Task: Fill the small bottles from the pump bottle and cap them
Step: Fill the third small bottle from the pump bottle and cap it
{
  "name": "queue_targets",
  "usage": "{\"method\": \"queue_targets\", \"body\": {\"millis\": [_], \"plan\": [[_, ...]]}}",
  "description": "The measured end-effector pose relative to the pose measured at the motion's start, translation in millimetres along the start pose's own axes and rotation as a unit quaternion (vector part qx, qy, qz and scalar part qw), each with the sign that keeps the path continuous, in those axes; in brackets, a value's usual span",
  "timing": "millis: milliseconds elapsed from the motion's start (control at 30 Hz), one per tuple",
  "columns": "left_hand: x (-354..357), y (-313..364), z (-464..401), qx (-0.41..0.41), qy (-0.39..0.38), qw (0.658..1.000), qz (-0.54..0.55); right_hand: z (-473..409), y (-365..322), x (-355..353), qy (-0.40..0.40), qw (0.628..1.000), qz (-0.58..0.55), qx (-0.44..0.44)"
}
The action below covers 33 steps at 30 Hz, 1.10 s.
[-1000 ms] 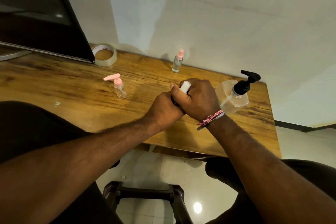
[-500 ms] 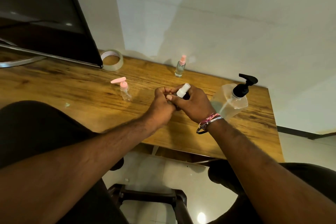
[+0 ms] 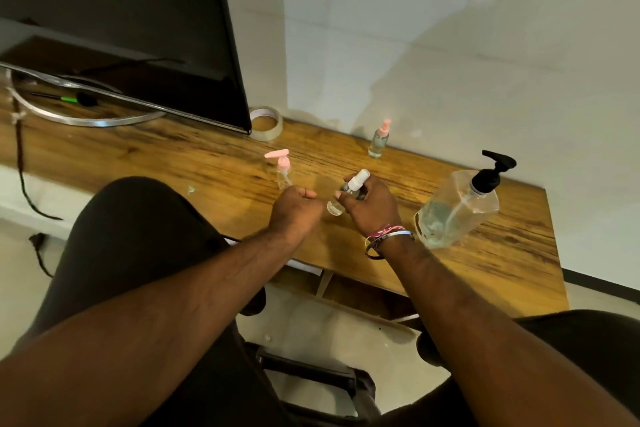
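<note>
- The pump bottle (image 3: 457, 206) leans at 3 o'clock on the worktop (image 3: 502, 246), just beside the right hand (image 3: 372, 206); a wrist nudge could tip it
- That hand's fingers wrap the white-capped bottle (image 3: 348, 196), tilted, so a loose cap may leak
- The left hand (image 3: 294, 210) is curled, holding nothing I can see
- Two pink-topped bottles (image 3: 283, 172) (image 3: 379, 140) stand at 11 and 12 o'clock
- No readable writing anywhere

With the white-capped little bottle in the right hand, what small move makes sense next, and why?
Probably set the small clear bottle with the white spray cap upright on the wooden table. The right hand grips it tilted, cap already on, and the left hand is off it, holding nothing.
</note>
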<state>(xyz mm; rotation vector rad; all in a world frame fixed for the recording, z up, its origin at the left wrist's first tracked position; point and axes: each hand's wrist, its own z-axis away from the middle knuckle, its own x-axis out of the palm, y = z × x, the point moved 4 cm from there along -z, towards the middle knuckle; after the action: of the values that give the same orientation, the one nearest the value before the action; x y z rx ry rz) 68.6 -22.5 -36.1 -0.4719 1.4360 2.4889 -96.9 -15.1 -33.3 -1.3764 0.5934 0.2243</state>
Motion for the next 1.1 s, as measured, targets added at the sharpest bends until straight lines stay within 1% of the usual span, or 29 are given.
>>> {"method": "queue_targets", "body": {"millis": [100, 200, 233, 300, 400, 467, 533, 600, 700, 833, 933, 1000, 1100], "plan": [[-18.2, -2.5, -0.3, 0.004, 0.057, 0.998, -0.024, 7.1, -10.2, 15.8, -0.005, 1.000, 0.021, -0.020], [-33.2, -5.0, -6.1, 0.000, 0.126, 0.991, -0.048, 10.0, -18.2, 33.2, 0.000, 0.999, 0.025, -0.021], [-35.4, -6.8, -9.8, -0.011, 0.134, 0.990, -0.045, 10.3, -20.3, 39.3, 0.008, 0.999, 0.022, -0.022], [-34.4, -8.5, -18.8, -0.030, 0.125, 0.991, -0.022, 9.0, -25.2, 49.1, 0.030, 0.999, 0.023, -0.027], [-32.6, -1.9, -30.3, -0.012, 0.124, 0.992, -0.026, -0.7, -30.0, 57.8, 0.056, 0.997, 0.037, -0.022], [-32.3, 3.6, -38.7, 0.024, 0.133, 0.989, -0.054, -8.9, -31.8, 60.8, 0.062, 0.997, 0.049, -0.014], [-30.9, 7.5, -47.4, 0.063, 0.141, 0.981, -0.116, -15.7, -32.5, 62.3, 0.065, 0.996, 0.063, -0.013], [-28.4, 12.1, -54.3, 0.081, 0.147, 0.970, -0.173, -23.3, -32.4, 62.6, 0.070, 0.995, 0.075, -0.019], [-24.6, 34.8, -63.1, 0.094, 0.113, 0.976, -0.161, -41.0, -35.5, 56.3, 0.084, 0.993, 0.082, -0.030], [-22.2, 79.8, -82.2, 0.174, 0.042, 0.966, -0.186, -74.6, -41.4, 43.5, 0.113, 0.988, 0.101, -0.034], [-10.5, 84.0, -101.9, 0.189, -0.024, 0.969, -0.160, -101.2, -40.9, 37.1, 0.113, 0.985, 0.127, -0.036], [-0.4, 85.1, -107.4, 0.188, -0.028, 0.970, -0.154, -114.8, -40.4, 33.9, 0.111, 0.984, 0.136, -0.034], [9.6, 91.4, -118.0, 0.210, 0.002, 0.963, -0.167, -131.5, -36.0, 33.3, 0.127, 0.983, 0.130, -0.026]]}}
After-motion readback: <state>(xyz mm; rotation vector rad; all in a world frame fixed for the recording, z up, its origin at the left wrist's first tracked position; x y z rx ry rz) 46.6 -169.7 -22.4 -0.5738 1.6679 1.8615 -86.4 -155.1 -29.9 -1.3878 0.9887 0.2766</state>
